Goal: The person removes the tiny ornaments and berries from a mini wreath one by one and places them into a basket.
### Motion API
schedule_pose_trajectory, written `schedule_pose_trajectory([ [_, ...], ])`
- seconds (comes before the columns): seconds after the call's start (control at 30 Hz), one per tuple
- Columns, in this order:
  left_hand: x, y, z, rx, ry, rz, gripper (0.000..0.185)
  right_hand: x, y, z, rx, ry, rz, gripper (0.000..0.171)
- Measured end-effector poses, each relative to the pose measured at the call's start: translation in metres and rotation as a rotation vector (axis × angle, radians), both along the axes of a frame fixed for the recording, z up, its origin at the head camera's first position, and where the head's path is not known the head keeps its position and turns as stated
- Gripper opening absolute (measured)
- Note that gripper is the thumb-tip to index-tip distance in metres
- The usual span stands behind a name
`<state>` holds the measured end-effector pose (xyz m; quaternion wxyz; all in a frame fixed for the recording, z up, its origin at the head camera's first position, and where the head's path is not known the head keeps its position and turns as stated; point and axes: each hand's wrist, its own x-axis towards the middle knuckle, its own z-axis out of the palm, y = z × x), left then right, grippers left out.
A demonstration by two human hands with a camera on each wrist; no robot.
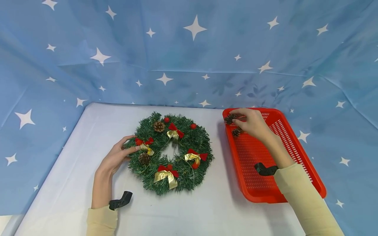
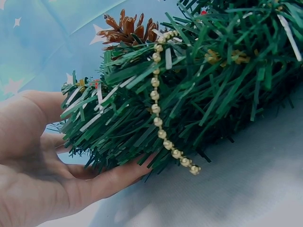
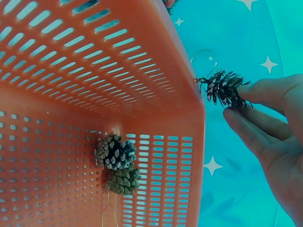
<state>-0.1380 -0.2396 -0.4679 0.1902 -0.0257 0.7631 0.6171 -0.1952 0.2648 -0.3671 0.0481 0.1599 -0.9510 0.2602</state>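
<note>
A green wreath (image 1: 171, 154) with red-and-gold bows, red berries and two pine cones lies on the white table. My left hand (image 1: 119, 154) holds its left edge (image 2: 142, 109), thumb on top and fingers (image 2: 113, 179) underneath. My right hand (image 1: 251, 123) is over the far left corner of the red basket (image 1: 295, 154) and pinches a dark pine cone (image 1: 230, 118) (image 3: 225, 87) by its end, lifted above the basket rim. Two more pine cones (image 3: 116, 163) lie in that corner of the basket (image 3: 71, 71).
A blue cloth with white stars (image 1: 189, 49) hangs behind and around the table. The table's bare white surface (image 1: 212, 209) stretches in front of the wreath. A gold bead string (image 2: 161, 127) runs across the wreath's side.
</note>
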Motion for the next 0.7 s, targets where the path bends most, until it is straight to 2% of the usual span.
schedule_pose_trajectory([
  [0.3,-0.001,0.000,-0.001,-0.013,-0.005,-0.001,0.077,0.008,0.009,0.003,-0.005,0.021,-0.010,0.029],
  [0.7,-0.001,0.000,-0.002,-0.009,-0.006,-0.008,0.079,0.010,0.027,-0.011,0.018,0.017,-0.045,0.029],
])
